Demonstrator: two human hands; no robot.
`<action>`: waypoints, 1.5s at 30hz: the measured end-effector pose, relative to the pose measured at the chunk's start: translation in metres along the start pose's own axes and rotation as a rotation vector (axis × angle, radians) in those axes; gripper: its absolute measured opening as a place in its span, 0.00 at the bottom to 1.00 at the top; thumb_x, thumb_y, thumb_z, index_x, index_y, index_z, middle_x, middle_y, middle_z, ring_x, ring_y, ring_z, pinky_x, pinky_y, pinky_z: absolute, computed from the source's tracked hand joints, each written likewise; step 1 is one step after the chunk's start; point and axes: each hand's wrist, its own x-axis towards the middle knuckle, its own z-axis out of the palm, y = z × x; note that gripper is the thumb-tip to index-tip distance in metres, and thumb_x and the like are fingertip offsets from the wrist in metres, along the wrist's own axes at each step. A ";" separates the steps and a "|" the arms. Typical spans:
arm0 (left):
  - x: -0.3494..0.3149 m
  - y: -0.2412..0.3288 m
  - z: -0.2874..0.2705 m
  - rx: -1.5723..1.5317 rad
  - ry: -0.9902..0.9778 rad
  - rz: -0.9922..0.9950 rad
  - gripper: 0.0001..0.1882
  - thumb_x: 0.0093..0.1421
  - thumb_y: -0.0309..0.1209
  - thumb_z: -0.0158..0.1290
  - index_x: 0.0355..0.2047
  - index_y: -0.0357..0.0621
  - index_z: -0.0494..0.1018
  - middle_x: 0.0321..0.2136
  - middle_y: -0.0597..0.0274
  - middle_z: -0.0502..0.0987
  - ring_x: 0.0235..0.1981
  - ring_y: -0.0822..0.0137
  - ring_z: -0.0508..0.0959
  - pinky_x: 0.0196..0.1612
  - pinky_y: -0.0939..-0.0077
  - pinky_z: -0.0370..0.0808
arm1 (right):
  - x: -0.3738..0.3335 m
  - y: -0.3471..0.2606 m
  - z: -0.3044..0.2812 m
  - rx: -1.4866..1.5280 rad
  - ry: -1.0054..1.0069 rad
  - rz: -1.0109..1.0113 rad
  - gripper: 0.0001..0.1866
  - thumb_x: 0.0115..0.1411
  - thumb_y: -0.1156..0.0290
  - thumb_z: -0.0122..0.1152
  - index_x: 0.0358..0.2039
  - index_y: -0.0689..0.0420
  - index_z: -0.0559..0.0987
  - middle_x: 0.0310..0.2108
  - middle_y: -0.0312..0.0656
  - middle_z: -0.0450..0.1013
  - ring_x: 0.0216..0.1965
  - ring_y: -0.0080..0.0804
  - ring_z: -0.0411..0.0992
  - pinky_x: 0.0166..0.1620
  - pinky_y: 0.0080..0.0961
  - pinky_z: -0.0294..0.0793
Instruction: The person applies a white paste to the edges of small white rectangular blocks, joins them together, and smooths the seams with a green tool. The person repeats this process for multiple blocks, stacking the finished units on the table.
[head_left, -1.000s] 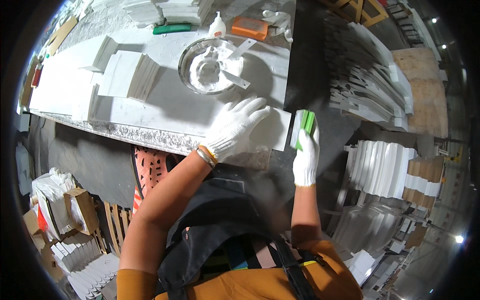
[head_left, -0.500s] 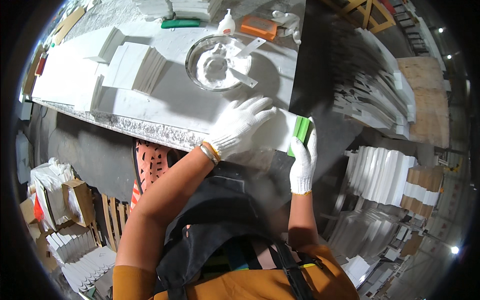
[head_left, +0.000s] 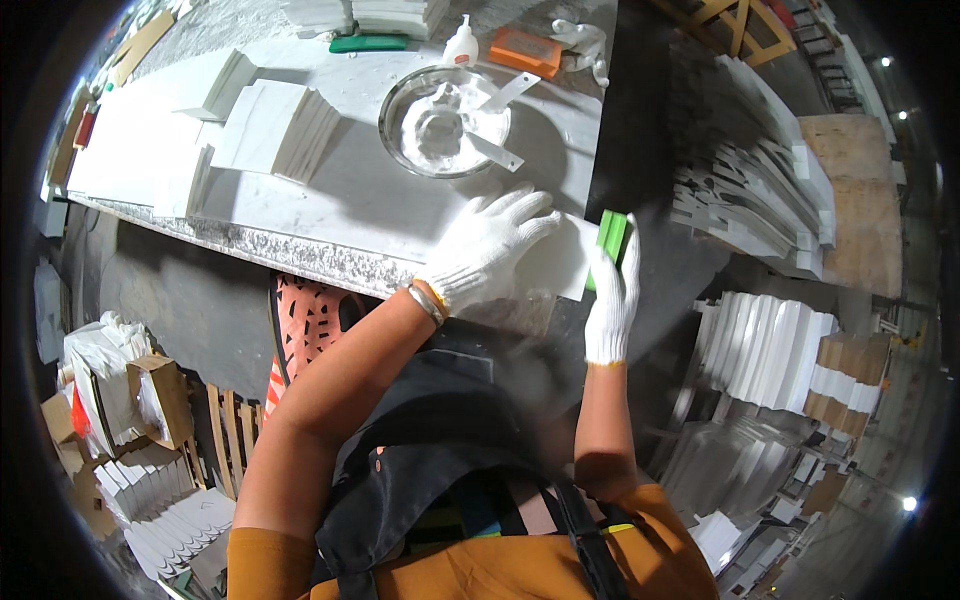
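Note:
My left hand (head_left: 492, 245), in a white knit glove, lies flat with fingers stretched on a white stone tile (head_left: 570, 258) at the table's near right corner. The tile sticks out past the table edge. My gloved right hand (head_left: 611, 320) is closed around a ridged green sanding block (head_left: 612, 236), holding it upright against the tile's right edge. Beyond my left hand stands a steel-rimmed bowl (head_left: 384, 125) of white paste. Two scrapers, one upper (head_left: 514, 93) and one lower (head_left: 497, 153), rest in it, their handles pointing right.
Stacked white tiles (head_left: 268, 130) stand on the left of the table (head_left: 350, 195). Along its far side are a green block (head_left: 368, 44), a white bottle (head_left: 461, 46), an orange block (head_left: 525, 52) and crumpled white gloves (head_left: 582, 45). Stacked slabs (head_left: 765, 350) line the right.
My right hand and the sanding block have slid away from me along the tile's right edge. My left hand stays flat on the tile.

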 end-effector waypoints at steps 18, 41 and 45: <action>0.000 0.000 0.003 -0.023 0.014 0.015 0.42 0.46 0.49 0.67 0.61 0.51 0.67 0.65 0.53 0.63 0.66 0.51 0.62 0.65 0.53 0.61 | -0.020 0.024 -0.010 0.259 0.021 0.179 0.35 0.66 0.62 0.57 0.70 0.57 0.58 0.62 0.39 0.65 0.59 0.25 0.64 0.62 0.26 0.60; -0.001 -0.009 0.012 -0.016 0.044 0.071 0.38 0.48 0.46 0.65 0.60 0.52 0.68 0.64 0.54 0.63 0.66 0.48 0.62 0.65 0.51 0.61 | 0.008 0.019 -0.002 -0.034 -0.013 0.029 0.34 0.68 0.63 0.55 0.70 0.57 0.57 0.68 0.45 0.58 0.63 0.33 0.61 0.62 0.28 0.64; -0.002 -0.008 0.009 0.004 0.044 0.057 0.40 0.47 0.47 0.67 0.60 0.53 0.68 0.64 0.54 0.63 0.67 0.48 0.61 0.65 0.51 0.61 | -0.033 -0.001 -0.015 -0.446 -0.080 -0.243 0.37 0.61 0.67 0.64 0.68 0.59 0.61 0.62 0.50 0.64 0.60 0.41 0.66 0.61 0.36 0.67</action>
